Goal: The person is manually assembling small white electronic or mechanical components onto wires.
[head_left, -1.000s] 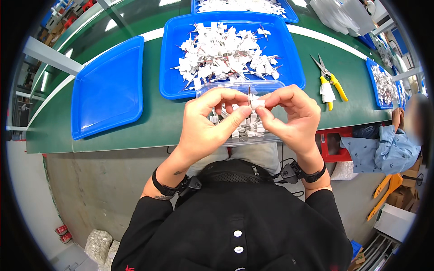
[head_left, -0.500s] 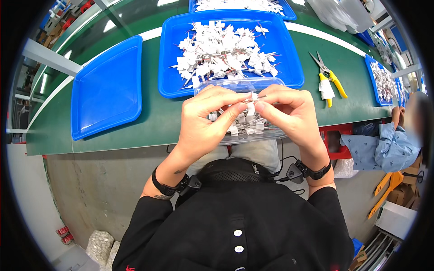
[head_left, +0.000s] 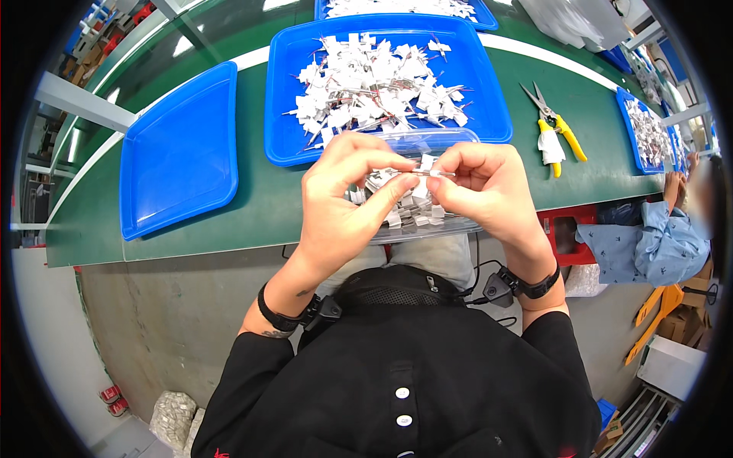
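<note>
Pinching one white-tabbed piece [head_left: 425, 163] between thumb and index finger of the left hand [head_left: 340, 195] at its nine o'clock end and, likewise, of the right hand [head_left: 492, 187] at its three o'clock end; grasping with both, wire roughly level, white tab toward twelve. Held just above a clear box [head_left: 416, 233], at six o'clock from the grip, with a heap of similar pieces [head_left: 418, 208] inside. Past that, at eleven o'clock, in a big blue tray [head_left: 477, 69], a larger spread of tabbed pieces [head_left: 374, 84]. Judging progress: probably partway through a large batch, one piece in hand and not yet set down, plenty in both containers; can't tell handled pieces from waiting ones, detail on the held one too small to read. Further out: second blue tray [head_left: 179, 153] between nine and ten, yellow-handled cutters [head_left: 547, 114] lying apart at two, untouched; loaded far tray [head_left: 486, 17] at twelve, loaded side tray [head_left: 650, 169] near three, close to a co-worker [head_left: 664, 237] in light blue.
</note>
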Motion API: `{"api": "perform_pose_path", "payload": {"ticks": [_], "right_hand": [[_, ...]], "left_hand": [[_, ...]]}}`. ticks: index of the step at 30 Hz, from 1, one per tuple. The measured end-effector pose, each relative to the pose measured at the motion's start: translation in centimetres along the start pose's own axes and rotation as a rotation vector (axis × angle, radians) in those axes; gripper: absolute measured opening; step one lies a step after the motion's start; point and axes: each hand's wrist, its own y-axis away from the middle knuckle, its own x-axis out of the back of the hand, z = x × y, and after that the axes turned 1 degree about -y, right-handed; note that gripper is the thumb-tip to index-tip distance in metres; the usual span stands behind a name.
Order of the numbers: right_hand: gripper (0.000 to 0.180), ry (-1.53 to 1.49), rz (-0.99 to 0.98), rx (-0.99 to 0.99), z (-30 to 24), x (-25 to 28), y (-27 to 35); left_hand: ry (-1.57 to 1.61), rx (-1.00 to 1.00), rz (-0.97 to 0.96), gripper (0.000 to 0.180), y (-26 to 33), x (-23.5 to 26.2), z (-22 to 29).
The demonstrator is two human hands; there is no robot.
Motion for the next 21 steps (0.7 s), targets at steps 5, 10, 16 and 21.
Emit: {"api": "perform_pose_path", "payload": {"ticks": [5,10,16,21], "right_hand": [[0.010,0.161,0.096,0.157,0.7,-0.6,-0.2],[0.009,0.211,0.118,0.218,1.0,-1.1,-0.5],[0.012,0.315,0.119,0.202,1.0,-1.1,-0.3],[0.014,0.289,0.089,0.177,1.3,-0.9,-0.3]], "left_hand": [[0.027,0.104,-0.065,0.011,0.0,0.3,0.6],[0.081,0.112,-0.064,0.009,0.0,0.1,0.6],[0.007,0.103,-0.091,0.006,0.1,0.0,0.3],[-0.031,0.124,-0.104,0.006,0.1,0.0,0.6]]}}
